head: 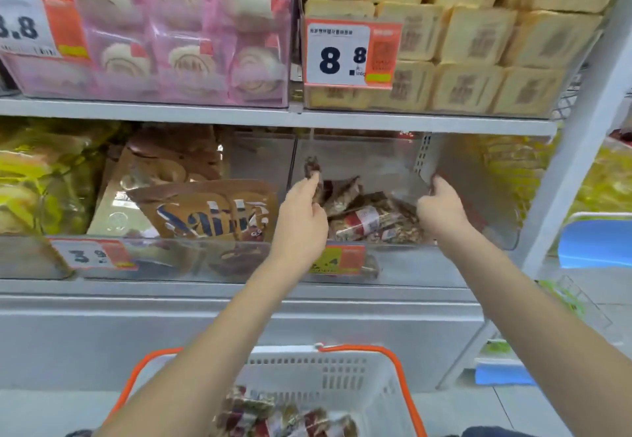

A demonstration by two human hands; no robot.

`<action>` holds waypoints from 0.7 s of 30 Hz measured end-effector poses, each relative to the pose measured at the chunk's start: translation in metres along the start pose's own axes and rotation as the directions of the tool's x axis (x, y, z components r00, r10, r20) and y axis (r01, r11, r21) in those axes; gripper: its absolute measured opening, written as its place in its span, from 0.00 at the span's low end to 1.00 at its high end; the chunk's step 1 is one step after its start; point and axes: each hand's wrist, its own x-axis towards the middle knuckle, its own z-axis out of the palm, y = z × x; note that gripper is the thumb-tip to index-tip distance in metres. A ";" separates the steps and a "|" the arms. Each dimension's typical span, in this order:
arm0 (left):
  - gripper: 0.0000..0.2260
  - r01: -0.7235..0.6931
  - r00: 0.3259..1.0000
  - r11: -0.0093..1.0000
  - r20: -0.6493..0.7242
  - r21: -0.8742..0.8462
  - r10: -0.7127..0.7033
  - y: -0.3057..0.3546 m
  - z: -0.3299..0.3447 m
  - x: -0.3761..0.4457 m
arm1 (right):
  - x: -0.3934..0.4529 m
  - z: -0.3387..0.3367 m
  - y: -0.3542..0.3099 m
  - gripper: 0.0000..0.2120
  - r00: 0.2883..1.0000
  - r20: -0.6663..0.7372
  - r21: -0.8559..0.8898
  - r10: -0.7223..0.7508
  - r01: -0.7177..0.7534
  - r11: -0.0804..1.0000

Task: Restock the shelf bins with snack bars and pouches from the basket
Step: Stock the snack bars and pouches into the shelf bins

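A clear shelf bin (478, 231) on the lower shelf holds several nut snack bars (372, 222) in clear wrappers with red labels. My left hand (302, 217) reaches into the bin's left side and pinches one upright snack bar (313, 169) between its fingertips. My right hand (443, 207) is inside the bin's right side, fingers curled against the clear wall; I cannot tell whether it holds anything. Below, a white basket (342, 378) with orange handles holds more snack bars (284, 419).
Left of the bin lie brown pouches (212, 210) and yellow packs (41, 183). The upper shelf carries pink cake packs (178, 32) and beige bread packs (478, 43), with a price tag (352, 53). A white shelf post (578, 149) stands right, and a blue stool (595, 241) beyond.
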 end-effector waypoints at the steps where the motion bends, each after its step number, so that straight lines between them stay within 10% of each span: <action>1: 0.21 -0.079 0.996 0.997 -0.047 -0.016 0.078 -0.005 -0.005 -0.020 | -0.012 -0.008 0.010 0.26 0.994 -0.097 -0.029 -0.054 0.052 0.998; 5: 0.21 -0.241 0.968 0.970 -0.068 0.007 0.241 -0.057 -0.006 -0.101 | -0.094 -0.002 0.044 0.21 0.867 -0.309 -0.137 -0.391 0.366 0.920; 9: 0.19 -0.038 0.997 0.986 0.078 0.165 0.025 -0.148 0.002 -0.178 | -0.177 0.061 0.089 0.14 0.834 0.091 -0.243 -0.544 0.549 0.800; 12: 0.16 0.221 0.951 0.912 0.130 0.345 -0.280 -0.218 -0.002 -0.231 | -0.223 0.120 0.166 0.21 0.848 0.511 -0.365 -0.141 0.362 0.858; 15: 0.27 0.398 0.799 0.717 0.168 0.572 -0.577 -0.279 -0.012 -0.277 | -0.252 0.154 0.229 0.39 0.725 0.629 -0.461 0.280 0.057 0.886; 21: 0.57 0.571 0.390 0.496 0.315 0.655 -0.865 -0.347 -0.007 -0.329 | -0.259 0.209 0.278 0.56 0.391 0.762 -0.587 0.517 0.080 0.805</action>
